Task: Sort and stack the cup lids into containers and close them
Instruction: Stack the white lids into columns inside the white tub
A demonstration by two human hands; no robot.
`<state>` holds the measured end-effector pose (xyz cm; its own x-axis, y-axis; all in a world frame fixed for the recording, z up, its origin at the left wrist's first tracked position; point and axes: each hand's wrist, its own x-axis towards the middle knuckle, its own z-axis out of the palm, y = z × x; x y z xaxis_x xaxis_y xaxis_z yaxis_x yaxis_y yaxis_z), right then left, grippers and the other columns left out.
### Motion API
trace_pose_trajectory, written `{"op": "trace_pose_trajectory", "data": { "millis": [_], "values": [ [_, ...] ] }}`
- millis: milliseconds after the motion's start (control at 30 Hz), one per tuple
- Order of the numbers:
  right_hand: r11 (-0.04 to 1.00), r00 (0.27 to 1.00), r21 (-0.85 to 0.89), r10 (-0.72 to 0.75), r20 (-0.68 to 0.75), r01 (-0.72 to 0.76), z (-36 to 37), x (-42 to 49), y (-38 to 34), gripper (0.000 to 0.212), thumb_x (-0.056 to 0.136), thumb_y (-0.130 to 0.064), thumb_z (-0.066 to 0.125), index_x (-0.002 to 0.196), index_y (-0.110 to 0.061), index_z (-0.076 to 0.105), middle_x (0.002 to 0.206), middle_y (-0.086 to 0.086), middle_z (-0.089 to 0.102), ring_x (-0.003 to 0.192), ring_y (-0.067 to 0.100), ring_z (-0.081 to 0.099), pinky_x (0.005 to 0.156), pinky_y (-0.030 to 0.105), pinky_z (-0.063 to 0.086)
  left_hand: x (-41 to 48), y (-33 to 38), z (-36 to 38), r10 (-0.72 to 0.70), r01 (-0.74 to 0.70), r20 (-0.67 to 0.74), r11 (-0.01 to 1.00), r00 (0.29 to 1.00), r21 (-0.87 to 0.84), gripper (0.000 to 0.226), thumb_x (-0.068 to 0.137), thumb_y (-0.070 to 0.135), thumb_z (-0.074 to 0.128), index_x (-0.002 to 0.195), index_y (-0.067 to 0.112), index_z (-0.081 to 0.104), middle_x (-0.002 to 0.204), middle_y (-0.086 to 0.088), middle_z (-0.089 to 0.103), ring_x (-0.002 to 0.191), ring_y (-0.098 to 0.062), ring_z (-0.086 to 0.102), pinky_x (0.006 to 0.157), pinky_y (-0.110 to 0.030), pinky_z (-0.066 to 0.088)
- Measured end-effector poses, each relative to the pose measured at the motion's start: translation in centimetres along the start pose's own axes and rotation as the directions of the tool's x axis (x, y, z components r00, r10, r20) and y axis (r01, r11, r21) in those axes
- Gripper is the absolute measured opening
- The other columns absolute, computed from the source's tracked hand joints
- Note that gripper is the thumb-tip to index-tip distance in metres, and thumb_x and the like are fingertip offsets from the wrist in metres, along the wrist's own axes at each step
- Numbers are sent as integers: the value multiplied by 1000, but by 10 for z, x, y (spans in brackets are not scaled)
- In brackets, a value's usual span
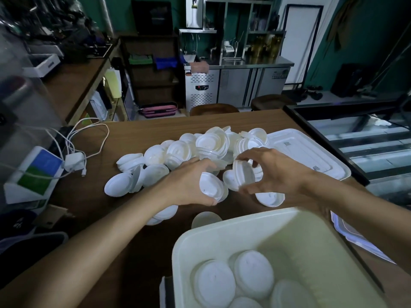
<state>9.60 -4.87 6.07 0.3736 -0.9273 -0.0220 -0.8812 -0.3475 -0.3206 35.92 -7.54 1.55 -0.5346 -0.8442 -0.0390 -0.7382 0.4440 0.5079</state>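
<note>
Two grips noted: left hand (pixel 189 182) curls round a lid stack (pixel 212 185); right hand (pixel 274 170) pinches a second lid (pixel 244 174). Open container (pixel 200 232) sits bodyward of both hands, nearer the right.

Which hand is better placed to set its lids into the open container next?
Probably the right hand: it holds cup lids just beyond the middle of the far rim of the open container. The left hand, holding a lid stack, sits off its left corner.

Wooden table (pixel 142 134) — lids (pixel 200 145), container (pixel 222 236), cables (pixel 89 138).
</note>
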Motion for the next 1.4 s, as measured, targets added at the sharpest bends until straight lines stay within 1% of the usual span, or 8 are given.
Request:
{"op": "trace_pose_trajectory", "data": {
  "millis": [233, 333, 500, 767, 900, 1033, 1200, 1400],
  "values": [
    [996, 994, 87, -29, -102, 38, -15, -37, -18, 74, 70, -53, 88, 134, -31, 59, 116, -19, 63, 105, -2, 58, 82, 14, 48, -27, 13, -23, 52, -57, -44, 993, 998, -106, 93, 51, 67, 84, 135, 44, 53, 128, 25, 56, 119, -2, 54, 102, -39, 51],
    [987, 989, 136, -66, -134, 85, -22, -51, -24, 77, 68, -52, 91, 134, -31, 59, 118, -20, 61, 108, 1, 62, 93, 24, 54, -41, 26, -38, 83, -99, -111, 985, 990, -143, 89, 58, 54, 93, 137, 43, 54, 129, 23, 59, 120, -3, 56, 102, -41, 52],
    [975, 985, 193, -79, -154, 108, -29, -81, -41, 79, 69, -54, 91, 138, -34, 56, 120, -21, 56, 110, 5, 61, 86, 23, 57, -64, 52, -60, 132, -156, -142, 973, 981, -169, 91, 56, 54, 91, 137, 50, 51, 129, 24, 59, 115, -8, 62, 98, -44, 55],
    [987, 988, 108, -109, -112, 122, -18, -121, -51, 82, 71, -67, 81, 143, -39, 52, 122, -24, 54, 113, 1, 58, 80, 20, 57, -97, 92, -47, 268, -256, 76, 956, 960, -144, 87, 71, 38, 93, 140, 54, 42, 133, 35, 51, 119, 7, 54, 98, -22, 49],
    [991, 990, 49, -125, -73, 128, -10, -140, -48, 80, 73, -69, 77, 143, -46, 47, 124, -31, 51, 112, 1, 58, 77, 20, 57, -103, 99, -30, 234, -218, 226, 971, 946, -94, 80, 77, 29, 89, 136, 47, 38, 114, 40, 47, 85, 10, 55, 70, -11, 42],
    [997, 997, 12, -77, 9, 77, 2, -151, -39, 82, 71, -74, 75, 142, -45, 47, 121, -30, 49, 107, 8, 61, 79, 24, 56, -108, 106, -16, 214, -226, 325, 974, 921, -1, 75, 79, 30, 84, 133, 46, 35, 115, 21, 52, 94, -4, 52, 75, -25, 48],
    [995, 985, -92, -16, 172, 32, 18, -152, -37, 82, 74, -69, 76, 143, -39, 45, 129, -31, 44, 96, -10, 46, 81, 10, 40, -105, 114, 4, 181, -298, 466, 935, 866, 190, 69, 77, 45, 85, 133, 35, 47, 108, 16, 54, 102, -4, 49, 85, -29, 50],
    [981, 955, -190, 10, 297, 49, 37, -139, -43, 77, 78, -64, 74, 140, -30, 45, 138, -17, 51, 120, 12, 54, 91, 30, 43, -101, 116, 33, 54, -342, 540, 825, 840, 449, 49, 74, 50, 82, 98, 17, 55, 97, 2, 52, 90, -25, 60, 74, -36, 54]
  ]
}}
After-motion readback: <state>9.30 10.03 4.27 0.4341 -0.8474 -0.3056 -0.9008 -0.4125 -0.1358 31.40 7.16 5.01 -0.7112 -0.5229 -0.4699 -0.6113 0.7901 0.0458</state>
